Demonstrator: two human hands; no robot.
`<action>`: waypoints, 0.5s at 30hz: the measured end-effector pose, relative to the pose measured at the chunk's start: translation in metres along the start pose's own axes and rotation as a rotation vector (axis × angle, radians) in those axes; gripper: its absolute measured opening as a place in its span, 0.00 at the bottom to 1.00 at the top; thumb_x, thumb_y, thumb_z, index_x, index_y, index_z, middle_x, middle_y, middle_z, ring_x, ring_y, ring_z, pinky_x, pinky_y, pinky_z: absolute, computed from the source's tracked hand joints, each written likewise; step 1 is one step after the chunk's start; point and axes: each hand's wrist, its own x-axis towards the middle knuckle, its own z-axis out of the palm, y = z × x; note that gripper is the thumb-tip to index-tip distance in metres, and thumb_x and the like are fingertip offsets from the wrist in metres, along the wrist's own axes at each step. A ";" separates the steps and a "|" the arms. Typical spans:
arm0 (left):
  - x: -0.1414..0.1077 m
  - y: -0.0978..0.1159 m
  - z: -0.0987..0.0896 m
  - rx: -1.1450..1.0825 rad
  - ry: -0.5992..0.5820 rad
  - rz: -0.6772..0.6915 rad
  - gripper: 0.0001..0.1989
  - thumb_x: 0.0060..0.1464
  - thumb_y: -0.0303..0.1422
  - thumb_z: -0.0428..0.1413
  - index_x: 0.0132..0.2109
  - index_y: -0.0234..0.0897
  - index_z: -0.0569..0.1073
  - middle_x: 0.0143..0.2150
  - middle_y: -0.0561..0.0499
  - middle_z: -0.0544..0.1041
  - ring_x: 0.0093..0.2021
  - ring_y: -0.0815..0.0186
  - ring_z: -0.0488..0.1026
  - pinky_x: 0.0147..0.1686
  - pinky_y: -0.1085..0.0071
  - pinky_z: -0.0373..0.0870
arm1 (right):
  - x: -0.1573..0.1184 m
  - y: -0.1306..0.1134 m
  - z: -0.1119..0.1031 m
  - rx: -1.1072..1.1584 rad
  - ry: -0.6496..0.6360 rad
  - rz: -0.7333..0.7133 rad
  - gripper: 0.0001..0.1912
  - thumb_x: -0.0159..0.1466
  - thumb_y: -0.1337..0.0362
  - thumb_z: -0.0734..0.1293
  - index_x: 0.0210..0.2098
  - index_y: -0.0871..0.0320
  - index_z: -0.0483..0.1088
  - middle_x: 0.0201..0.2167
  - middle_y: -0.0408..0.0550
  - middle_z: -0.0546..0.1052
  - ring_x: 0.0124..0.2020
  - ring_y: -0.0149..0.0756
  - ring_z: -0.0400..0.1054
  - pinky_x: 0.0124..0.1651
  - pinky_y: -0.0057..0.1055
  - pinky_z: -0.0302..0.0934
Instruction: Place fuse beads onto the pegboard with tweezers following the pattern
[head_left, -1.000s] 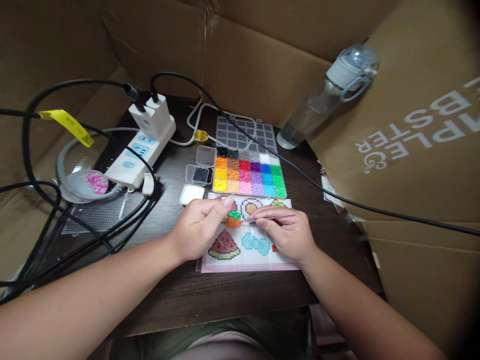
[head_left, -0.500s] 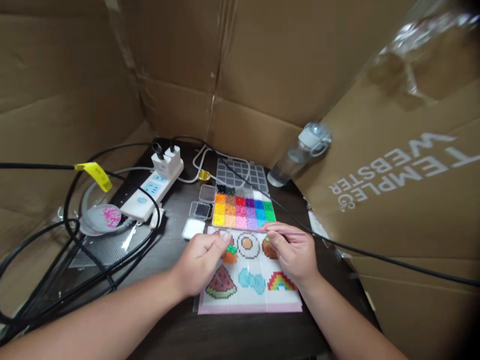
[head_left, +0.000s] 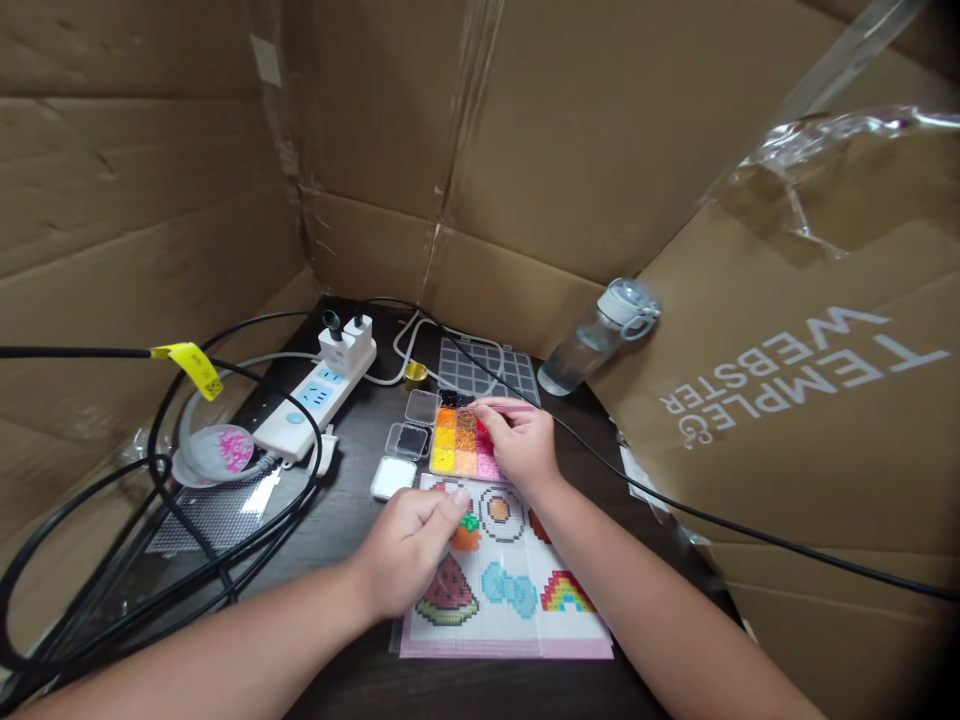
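My left hand (head_left: 416, 550) is closed, thumb pressed on its fingers, pinching a small bead piece (head_left: 467, 535) of orange with a green leafy top. The piece is held just above the pattern sheet (head_left: 510, 635), which shows a watermelon slice, an egg, a light blue bow and a rainbow. My right hand (head_left: 521, 440) is wrapped round pink tweezers (head_left: 517, 406), whose tip points left over the upper compartments of the bead box (head_left: 445, 437). This hand hides the box's right side. Between the tweezers' points, anything held is too small to make out.
Left of the box lie small clear cases (head_left: 394, 478) with white and black contents. A lidded grey tray (head_left: 457, 370) and a water bottle (head_left: 592, 340) stand behind. A power strip (head_left: 300, 410), looped black cables (head_left: 154, 400) and a dish of pink beads (head_left: 217, 453) occupy the left. Cardboard walls (head_left: 540, 180) surround the table.
My right hand has moved from the pattern sheet's upper right forward and left, over the bead box, with the tweezers. My left hand keeps the orange piece nearly in place. The view has tilted slightly.
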 end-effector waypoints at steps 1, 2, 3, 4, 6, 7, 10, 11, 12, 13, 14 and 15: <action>0.000 0.000 0.000 0.004 -0.003 0.001 0.24 0.61 0.43 0.42 0.20 0.37 0.51 0.18 0.58 0.50 0.21 0.72 0.48 0.22 0.73 0.48 | 0.001 0.002 0.004 -0.006 -0.008 0.033 0.09 0.57 0.64 0.66 0.25 0.58 0.77 0.29 0.49 0.80 0.34 0.38 0.74 0.39 0.32 0.67; 0.000 0.000 0.000 0.006 -0.003 0.002 0.24 0.61 0.43 0.42 0.20 0.37 0.51 0.18 0.58 0.50 0.21 0.72 0.48 0.22 0.73 0.48 | 0.002 0.005 0.006 -0.014 -0.013 0.064 0.09 0.56 0.63 0.67 0.24 0.58 0.77 0.29 0.49 0.80 0.34 0.39 0.74 0.39 0.32 0.67; 0.000 -0.001 0.000 0.006 -0.003 0.002 0.24 0.61 0.44 0.42 0.20 0.37 0.51 0.18 0.58 0.50 0.21 0.72 0.48 0.22 0.73 0.48 | 0.003 0.007 0.007 -0.019 -0.015 0.092 0.10 0.56 0.61 0.67 0.24 0.59 0.77 0.30 0.50 0.80 0.35 0.39 0.74 0.39 0.32 0.67; 0.000 -0.001 0.000 0.005 -0.003 0.002 0.24 0.61 0.44 0.42 0.19 0.37 0.51 0.18 0.58 0.49 0.21 0.72 0.48 0.22 0.73 0.48 | 0.004 0.009 0.008 -0.021 -0.011 0.114 0.11 0.56 0.60 0.67 0.25 0.59 0.77 0.31 0.51 0.80 0.36 0.40 0.74 0.40 0.32 0.67; 0.000 -0.002 0.000 0.002 -0.004 0.000 0.24 0.61 0.44 0.42 0.20 0.38 0.50 0.18 0.58 0.49 0.21 0.72 0.48 0.21 0.73 0.48 | 0.005 0.010 0.008 -0.024 0.017 0.140 0.12 0.56 0.59 0.67 0.25 0.60 0.77 0.33 0.52 0.80 0.37 0.40 0.74 0.41 0.32 0.67; -0.001 -0.002 0.000 0.003 -0.003 -0.001 0.24 0.61 0.45 0.42 0.20 0.38 0.50 0.18 0.58 0.49 0.21 0.72 0.49 0.21 0.73 0.48 | 0.005 0.010 0.007 -0.027 0.026 0.149 0.13 0.57 0.58 0.67 0.26 0.61 0.77 0.33 0.52 0.80 0.38 0.40 0.74 0.41 0.32 0.66; -0.001 -0.003 0.000 0.011 0.000 0.004 0.25 0.61 0.45 0.41 0.20 0.38 0.51 0.18 0.58 0.50 0.21 0.72 0.49 0.21 0.73 0.49 | 0.005 0.006 0.006 -0.052 0.019 0.192 0.14 0.57 0.58 0.67 0.26 0.62 0.77 0.31 0.53 0.80 0.36 0.41 0.75 0.39 0.32 0.66; -0.001 -0.003 0.000 0.013 0.001 0.009 0.25 0.61 0.45 0.41 0.20 0.37 0.51 0.18 0.57 0.50 0.21 0.72 0.50 0.21 0.73 0.49 | 0.005 0.005 0.006 -0.064 0.022 0.207 0.14 0.57 0.58 0.67 0.26 0.63 0.77 0.30 0.53 0.80 0.35 0.41 0.75 0.38 0.32 0.66; -0.001 -0.003 0.000 0.013 0.002 0.016 0.25 0.61 0.45 0.41 0.20 0.37 0.51 0.18 0.57 0.51 0.21 0.72 0.50 0.21 0.73 0.49 | 0.005 0.003 0.006 -0.073 0.028 0.218 0.14 0.57 0.57 0.67 0.26 0.63 0.77 0.29 0.53 0.80 0.35 0.41 0.75 0.37 0.32 0.66; -0.001 -0.003 0.000 0.013 0.004 0.019 0.25 0.61 0.45 0.41 0.19 0.37 0.51 0.18 0.57 0.51 0.21 0.72 0.50 0.21 0.73 0.50 | 0.005 0.002 0.006 -0.076 0.037 0.221 0.14 0.57 0.58 0.67 0.26 0.63 0.77 0.29 0.53 0.80 0.34 0.41 0.75 0.37 0.32 0.66; -0.001 -0.003 0.000 0.014 0.007 0.021 0.25 0.61 0.45 0.42 0.19 0.37 0.51 0.17 0.57 0.51 0.20 0.72 0.50 0.21 0.73 0.50 | 0.004 0.001 0.005 -0.075 0.046 0.218 0.14 0.57 0.58 0.67 0.26 0.63 0.77 0.29 0.53 0.80 0.35 0.41 0.75 0.37 0.31 0.66; -0.001 -0.003 0.000 0.014 0.010 0.021 0.25 0.61 0.45 0.42 0.19 0.37 0.51 0.17 0.58 0.51 0.20 0.72 0.50 0.21 0.73 0.49 | 0.003 -0.001 0.003 -0.071 0.050 0.209 0.14 0.57 0.58 0.67 0.27 0.63 0.77 0.30 0.52 0.80 0.35 0.41 0.75 0.38 0.31 0.66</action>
